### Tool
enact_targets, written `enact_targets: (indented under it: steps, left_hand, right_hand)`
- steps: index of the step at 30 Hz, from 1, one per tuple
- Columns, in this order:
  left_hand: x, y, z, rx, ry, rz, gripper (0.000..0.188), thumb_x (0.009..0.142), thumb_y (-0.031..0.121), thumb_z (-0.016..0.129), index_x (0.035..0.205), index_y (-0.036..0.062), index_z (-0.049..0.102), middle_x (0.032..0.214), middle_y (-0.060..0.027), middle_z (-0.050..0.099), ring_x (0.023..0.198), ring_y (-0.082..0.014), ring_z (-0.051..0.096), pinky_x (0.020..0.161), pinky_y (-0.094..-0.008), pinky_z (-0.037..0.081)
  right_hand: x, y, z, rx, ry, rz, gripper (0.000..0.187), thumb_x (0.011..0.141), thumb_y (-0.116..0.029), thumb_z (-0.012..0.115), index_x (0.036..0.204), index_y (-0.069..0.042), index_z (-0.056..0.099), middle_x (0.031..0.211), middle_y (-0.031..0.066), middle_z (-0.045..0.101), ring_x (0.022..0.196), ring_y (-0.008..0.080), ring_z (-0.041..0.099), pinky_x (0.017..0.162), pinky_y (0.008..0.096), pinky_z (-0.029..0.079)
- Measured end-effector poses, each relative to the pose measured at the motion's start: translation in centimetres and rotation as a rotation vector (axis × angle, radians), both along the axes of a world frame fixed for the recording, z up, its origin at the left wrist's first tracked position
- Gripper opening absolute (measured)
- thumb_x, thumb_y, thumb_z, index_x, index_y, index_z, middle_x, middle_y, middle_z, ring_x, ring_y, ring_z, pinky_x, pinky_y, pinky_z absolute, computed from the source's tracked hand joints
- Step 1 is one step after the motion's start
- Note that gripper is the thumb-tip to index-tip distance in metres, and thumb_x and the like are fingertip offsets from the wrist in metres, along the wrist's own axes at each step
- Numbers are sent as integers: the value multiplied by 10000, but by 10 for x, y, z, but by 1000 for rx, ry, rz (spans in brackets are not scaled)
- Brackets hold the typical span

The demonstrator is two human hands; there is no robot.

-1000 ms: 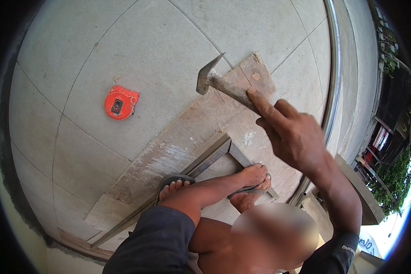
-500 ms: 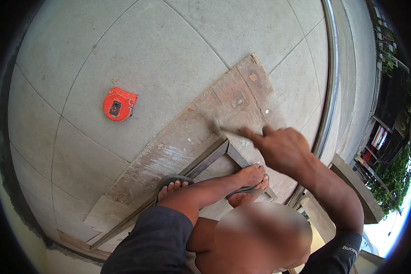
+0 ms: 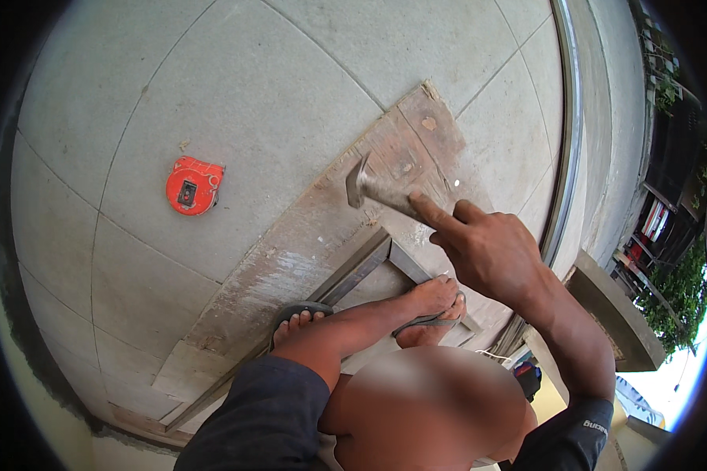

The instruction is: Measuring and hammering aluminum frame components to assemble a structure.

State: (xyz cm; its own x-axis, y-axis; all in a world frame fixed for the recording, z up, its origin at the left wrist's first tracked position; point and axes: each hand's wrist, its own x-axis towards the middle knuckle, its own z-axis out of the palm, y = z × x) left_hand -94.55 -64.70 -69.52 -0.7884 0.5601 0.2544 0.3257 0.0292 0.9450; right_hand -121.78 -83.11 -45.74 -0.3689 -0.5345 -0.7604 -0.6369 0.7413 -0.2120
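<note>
My right hand (image 3: 495, 255) is closed round the handle of a hammer (image 3: 385, 196), its index finger stretched along the handle. The worn metal head is raised above a scuffed plywood board (image 3: 346, 192). Below it lies a brown-grey frame (image 3: 357, 275) with a mitred corner, its long side running toward the lower left. My left hand (image 3: 436, 296) is closed on the frame's short side, just past that corner and close to my right foot (image 3: 423, 334). Its fingertips are partly hidden. My left foot (image 3: 298, 320), in a dark sandal, is by the long side.
An orange-red tape measure (image 3: 194, 186) lies on the grey tiled floor (image 3: 236, 102), left of the board. A metal track (image 3: 571, 102) curves along the right side. Beyond my right forearm stands a grey-brown block-like piece (image 3: 617, 314).
The hammer has risen from near the frame's corner, where it was blurred, and its head now shows clearly. My left hand stays on the frame. The view has shifted slightly.
</note>
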Motion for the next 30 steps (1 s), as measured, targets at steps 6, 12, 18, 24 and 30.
enact_targets:
  steps: [6, 12, 18, 24, 30]
  left_hand:
    - [-8, -13, 15, -118, 86, 89, 225, 904, 259, 531, 954, 104, 686, 928, -60, 674, 937, -224, 600, 762, -377, 456]
    - [-9, -20, 16, -126, 81, 49, 237, 904, 270, 534, 983, 103, 683, 936, -67, 673, 931, -223, 603, 758, -382, 462]
    - [-13, -15, 18, -83, 102, 207, 239, 898, 271, 536, 998, 111, 682, 948, -72, 670, 927, -222, 604, 761, -383, 459]
    - [-22, -27, 21, -196, 256, 72, 200, 877, 263, 541, 913, 116, 672, 928, -75, 642, 911, -226, 587, 753, -373, 445]
    - [-37, -50, 33, -343, 374, -114, 176, 857, 206, 543, 917, 72, 640, 855, -70, 564, 849, -217, 575, 759, -350, 474]
  right_hand:
    - [11, 9, -1, 229, -25, 206, 595, 906, -153, 615, 1477, -254, 477, 813, 108, 616, 581, 292, 635, 514, 413, 493]
    - [0, 1, 5, 278, -130, 141, 507, 944, -140, 522, 1446, -196, 479, 879, 160, 651, 699, 312, 698, 566, 427, 533]
    - [6, 13, 3, 250, -117, 84, 503, 948, -161, 540, 1447, -211, 489, 868, 136, 650, 687, 314, 689, 574, 434, 527]
    - [23, 63, 33, 132, 16, -399, 598, 899, -169, 674, 1468, -215, 495, 867, 144, 622, 727, 369, 652, 648, 439, 523]
    - [96, 150, 63, -63, 162, -795, 559, 922, -196, 669, 1446, -141, 484, 922, 200, 657, 819, 432, 646, 704, 486, 513]
